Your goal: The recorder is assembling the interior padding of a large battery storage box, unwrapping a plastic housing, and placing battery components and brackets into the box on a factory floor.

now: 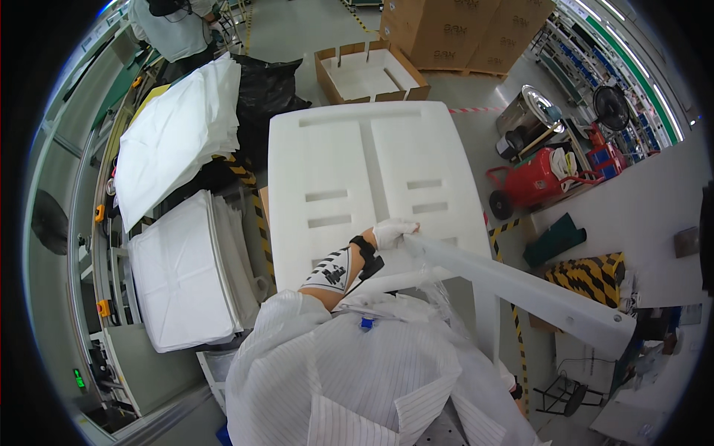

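Note:
My left hand [394,233], in a white glove with bare fingertips, is closed around the near-centre end of a long white beam [528,288]. The beam slants down to the right, and a white upright [487,320] joins it from below. Clear plastic film [439,293] hangs by the held end. Under this hand lies a large white foam slab [335,152] with several slots and a lengthwise groove. Only a sliver of my right hand [507,375] shows low at the right, beside the upright; my clothing hides its fingers.
Stacks of white foam sheets [178,275] stand at the left, near a black bag [268,97]. Beyond the slab are an open cardboard tray [372,72] and large cartons [457,33]. A red wheeled tank [532,178] and a stool [569,394] are at right. Someone [175,33] works far left.

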`<state>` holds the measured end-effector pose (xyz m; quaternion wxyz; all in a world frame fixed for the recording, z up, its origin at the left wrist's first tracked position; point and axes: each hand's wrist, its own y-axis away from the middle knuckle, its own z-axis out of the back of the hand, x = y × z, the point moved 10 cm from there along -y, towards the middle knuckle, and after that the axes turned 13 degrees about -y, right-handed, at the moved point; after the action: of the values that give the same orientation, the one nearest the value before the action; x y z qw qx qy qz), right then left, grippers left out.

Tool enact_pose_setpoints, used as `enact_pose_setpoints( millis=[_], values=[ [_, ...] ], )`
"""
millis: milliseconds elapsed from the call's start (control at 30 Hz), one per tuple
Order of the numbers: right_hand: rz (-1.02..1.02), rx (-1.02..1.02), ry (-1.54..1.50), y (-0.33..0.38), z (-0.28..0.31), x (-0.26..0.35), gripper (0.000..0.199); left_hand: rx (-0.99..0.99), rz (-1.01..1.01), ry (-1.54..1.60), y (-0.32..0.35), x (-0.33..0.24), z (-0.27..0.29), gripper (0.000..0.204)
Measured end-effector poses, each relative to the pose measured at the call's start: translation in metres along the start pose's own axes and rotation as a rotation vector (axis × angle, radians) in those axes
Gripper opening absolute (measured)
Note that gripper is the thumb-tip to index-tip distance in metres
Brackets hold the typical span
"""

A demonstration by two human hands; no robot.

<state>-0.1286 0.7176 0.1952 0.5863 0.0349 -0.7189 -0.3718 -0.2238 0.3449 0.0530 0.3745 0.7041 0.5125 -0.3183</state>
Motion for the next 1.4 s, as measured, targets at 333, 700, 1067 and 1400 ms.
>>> enact_pose_setpoints(
  millis=[333,700,1067,1400],
  values=[
    [0.143,-0.339,-0.086,0.011,0.024,0.012,0.029,-0.273,-0.160,-0.109,0.041,-0.051,0.028,0.026],
    [0.631,-0.620,-0.591,0.036,0.172,0.102,0.019,0.477,-0.048,-1.160,0.021,0.019,-0.117,0.039],
    [1.150,-0.311,-0.693,0.172,0.173,0.232,0.028,0.574,0.232,-1.605,0.032,-0.041,-0.045,0.051],
    [1.438,-0.141,-0.658,0.165,0.074,0.307,0.036,0.216,-0.199,-1.367,-0.085,-0.100,-0.228,0.061]
  ],
)
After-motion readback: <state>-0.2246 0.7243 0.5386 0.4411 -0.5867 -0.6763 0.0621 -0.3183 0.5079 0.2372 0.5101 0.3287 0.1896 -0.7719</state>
